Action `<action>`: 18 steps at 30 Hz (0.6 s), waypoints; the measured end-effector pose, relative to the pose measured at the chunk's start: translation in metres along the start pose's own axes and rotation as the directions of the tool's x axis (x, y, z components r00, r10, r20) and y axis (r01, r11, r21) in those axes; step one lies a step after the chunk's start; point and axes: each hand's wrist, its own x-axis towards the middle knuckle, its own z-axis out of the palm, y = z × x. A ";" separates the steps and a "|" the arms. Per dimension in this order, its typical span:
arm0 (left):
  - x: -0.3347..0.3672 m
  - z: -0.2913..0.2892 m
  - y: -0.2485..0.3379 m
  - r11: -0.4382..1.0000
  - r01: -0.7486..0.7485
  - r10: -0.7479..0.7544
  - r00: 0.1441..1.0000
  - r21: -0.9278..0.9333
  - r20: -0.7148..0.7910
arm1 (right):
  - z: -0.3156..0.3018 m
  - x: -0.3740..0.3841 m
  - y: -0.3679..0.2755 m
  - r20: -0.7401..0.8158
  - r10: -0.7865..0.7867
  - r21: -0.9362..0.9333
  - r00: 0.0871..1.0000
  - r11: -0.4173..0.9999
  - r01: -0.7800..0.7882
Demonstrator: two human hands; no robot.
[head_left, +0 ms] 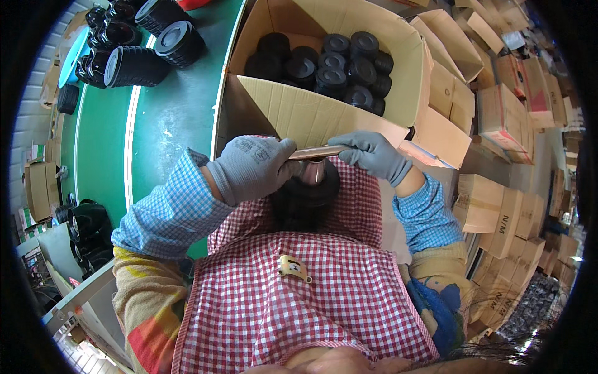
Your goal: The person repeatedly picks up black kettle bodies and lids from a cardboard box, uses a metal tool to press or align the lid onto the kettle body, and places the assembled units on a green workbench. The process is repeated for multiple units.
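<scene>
Slim brownish-silver metal bar [320, 151] lies nearly level between the two hands, above the wearer's lap. Taking the bar as the centre of a clock face, the left hand [252, 167], in a grey coated glove, is at nine o'clock, its fingers curled closed around that end. At three o'clock the right hand [374, 156], gloved alike, pinches the opposite end between thumb and fingers. Just under the bar, at six o'clock, stands a shiny flared metal sleeve [313, 172]; whether the two are joined, I cannot tell. Beneath the sleeve sits a dark, rounded black piece [305, 202], partly in shadow against a red-and-white checked apron [305, 311]. Toward twelve o'clock, an open tan cardboard box [311, 115] contains many black cylindrical pieces with disc-shaped ends [331, 77]. At ten o'clock, a green table [168, 115] with white lines carries more black ribbed pieces [134, 67]. Tan cartons [503, 115] are piled near three o'clock.
</scene>
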 end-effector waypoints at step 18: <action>0.045 0.041 -0.073 0.920 0.038 -0.013 0.998 -0.390 0.067 | 0.012 0.044 -0.027 0.394 -0.242 0.001 0.886 0.965 0.263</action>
